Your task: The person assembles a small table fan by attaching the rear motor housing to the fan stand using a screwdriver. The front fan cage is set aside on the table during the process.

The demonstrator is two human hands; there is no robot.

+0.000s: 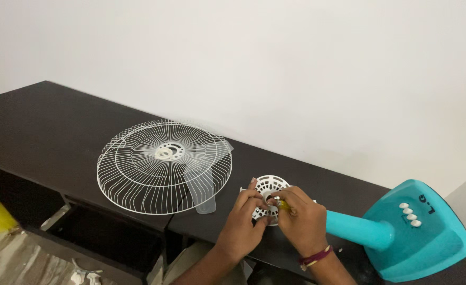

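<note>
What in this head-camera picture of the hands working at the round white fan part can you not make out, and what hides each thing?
- Head view: the middle of the round white fan part is covered by the left hand and right hand.
- The yellow thing at the right fingers is too small and mostly hidden.
- The fan blade lies blurred under the wire guard.
- The teal fan base is cut off by the bottom edge.

Even, soft, fairly bright indoor light w/ no hard shadows, dull sheen on the dark table (43, 121) top, white wall (296, 63) slightly grey toward corners, focus ok overall, mild softness/compression on the wire fan guard (138, 179), slight wide-angle tilt at edges.
</note>
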